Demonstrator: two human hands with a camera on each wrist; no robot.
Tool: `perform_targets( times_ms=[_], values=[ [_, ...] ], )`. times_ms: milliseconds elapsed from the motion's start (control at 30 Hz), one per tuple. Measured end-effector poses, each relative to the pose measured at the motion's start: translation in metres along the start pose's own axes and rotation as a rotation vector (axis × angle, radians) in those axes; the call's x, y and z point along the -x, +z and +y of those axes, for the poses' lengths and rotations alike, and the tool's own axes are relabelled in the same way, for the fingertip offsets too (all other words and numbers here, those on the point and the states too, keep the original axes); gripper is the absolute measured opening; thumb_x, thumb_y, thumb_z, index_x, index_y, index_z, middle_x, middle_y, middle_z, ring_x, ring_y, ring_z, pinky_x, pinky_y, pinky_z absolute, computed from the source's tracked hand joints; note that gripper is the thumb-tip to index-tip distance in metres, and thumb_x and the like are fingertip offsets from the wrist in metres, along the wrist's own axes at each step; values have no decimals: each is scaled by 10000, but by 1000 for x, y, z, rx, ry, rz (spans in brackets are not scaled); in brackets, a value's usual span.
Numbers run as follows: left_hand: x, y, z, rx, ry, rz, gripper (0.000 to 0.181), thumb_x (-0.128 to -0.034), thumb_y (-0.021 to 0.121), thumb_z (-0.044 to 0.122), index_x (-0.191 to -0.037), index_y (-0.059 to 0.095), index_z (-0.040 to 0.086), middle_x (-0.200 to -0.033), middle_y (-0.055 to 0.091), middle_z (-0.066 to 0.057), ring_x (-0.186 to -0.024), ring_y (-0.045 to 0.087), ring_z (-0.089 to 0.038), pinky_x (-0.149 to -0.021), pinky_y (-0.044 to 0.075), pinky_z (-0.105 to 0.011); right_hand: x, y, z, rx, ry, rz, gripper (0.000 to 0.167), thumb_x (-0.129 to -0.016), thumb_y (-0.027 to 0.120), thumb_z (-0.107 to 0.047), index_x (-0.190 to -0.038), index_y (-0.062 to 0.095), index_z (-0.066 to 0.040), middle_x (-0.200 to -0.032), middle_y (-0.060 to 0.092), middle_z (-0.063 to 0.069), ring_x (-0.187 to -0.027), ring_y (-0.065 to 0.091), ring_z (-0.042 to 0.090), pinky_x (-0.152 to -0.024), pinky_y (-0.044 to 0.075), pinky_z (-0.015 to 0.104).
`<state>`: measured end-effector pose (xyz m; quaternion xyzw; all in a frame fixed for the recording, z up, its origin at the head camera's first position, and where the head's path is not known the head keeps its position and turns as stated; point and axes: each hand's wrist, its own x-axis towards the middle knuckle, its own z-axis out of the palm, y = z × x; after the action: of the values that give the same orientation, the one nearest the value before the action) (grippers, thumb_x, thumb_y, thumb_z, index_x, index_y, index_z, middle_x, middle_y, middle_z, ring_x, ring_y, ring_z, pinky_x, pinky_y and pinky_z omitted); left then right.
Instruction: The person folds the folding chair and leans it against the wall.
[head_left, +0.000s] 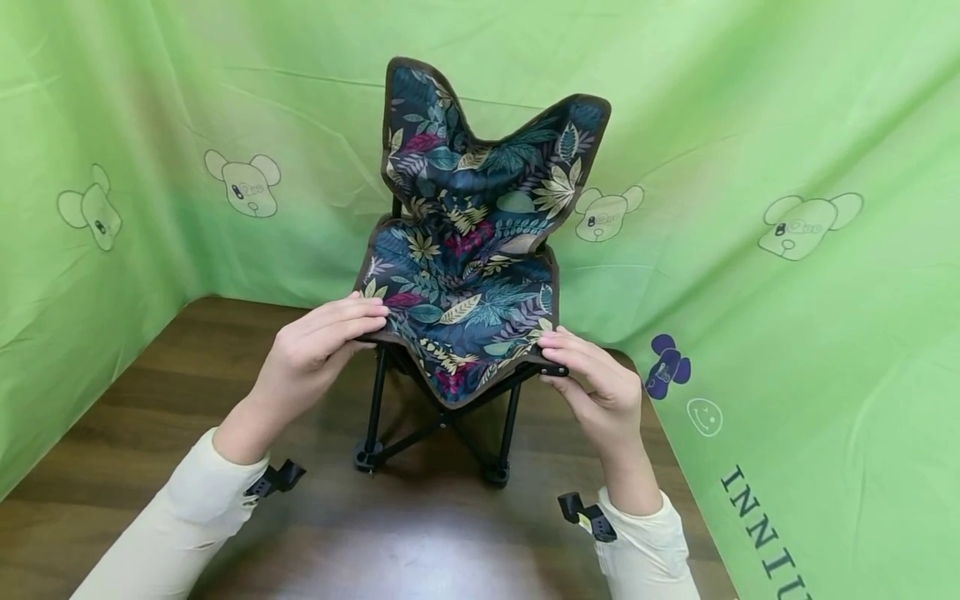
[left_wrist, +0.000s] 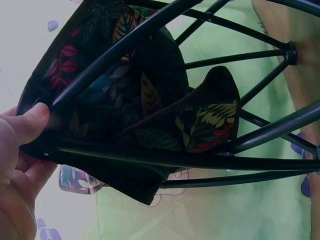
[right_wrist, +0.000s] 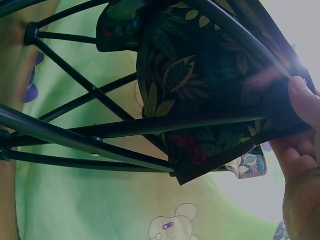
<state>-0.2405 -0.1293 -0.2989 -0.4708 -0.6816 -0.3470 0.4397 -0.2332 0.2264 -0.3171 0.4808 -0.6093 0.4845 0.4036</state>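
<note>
The left hand (head_left: 318, 337) pinched one front corner of a dark, leaf-patterned fabric folding chair (head_left: 465, 308), long axis upright on a brown wood-grain surface (head_left: 157, 400), front toward the person; the right hand (head_left: 600, 387) pinched the other; green printed fabric curtain (head_left: 720, 117) hung behind.

Left hand (head_left: 311, 346) and right hand (head_left: 600, 387) well apart; each pinches, fingers above, thumb below. Sleeved forearms (head_left: 161, 517) extend forward, angled inward.

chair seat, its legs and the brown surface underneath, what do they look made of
Chair seat: printed fabric, fibre unclear; it sags and creases. Legs: likely coated metal, black, slim tubes with soft highlights. Brown surface: wood or laminate; streaky grain, glossy reflection.
</note>
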Motion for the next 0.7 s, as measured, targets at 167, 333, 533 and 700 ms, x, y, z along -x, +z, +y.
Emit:
perform_targets(
  times_ms=[167, 333, 533, 700],
  values=[
    [-3, 3, 2, -5, -28, 25, 265, -1009, 635, 141, -1162, 739, -48, -1187, 734, -202, -1157, 682, -366, -1086, 493, -480, -2, 2, 1, -2, 28, 8, 249, -750, 790, 181, -989, 719, 180, -1080, 714, 324, -1134, 701, 346, -1069, 503, 497],
    [-6, 6, 5, -3, -47, 46, 254, -1004, 640, 130, -1157, 744, -44, -1193, 730, -209, -1167, 680, -355, -1081, 492, -500, -3, 5, 1, 18, 46, 35, 219, -816, 807, 64, -987, 721, 170, -1078, 718, 314, -1141, 702, 332, -1066, 508, 484],
    [-9, 7, 3, 29, -53, 74, 233, -985, 659, 85, -1158, 745, -45, -1212, 723, -214, -1192, 664, -373, -1084, 487, -511, -10, 11, -3, 66, 48, 58, 241, -839, 815, -5, -985, 727, 166, -1069, 722, 311, -1128, 708, 339, -1057, 517, 480],
    [-10, 6, 1, 53, -53, 80, 230, -962, 680, 44, -1166, 744, -40, -1230, 720, -203, -1192, 659, -395, -1083, 485, -518, -17, 18, -10, 88, 52, 59, 260, -858, 808, -46, -988, 728, 165, -1069, 724, 307, -1116, 710, 331, -1050, 512, 515]
  ],
)
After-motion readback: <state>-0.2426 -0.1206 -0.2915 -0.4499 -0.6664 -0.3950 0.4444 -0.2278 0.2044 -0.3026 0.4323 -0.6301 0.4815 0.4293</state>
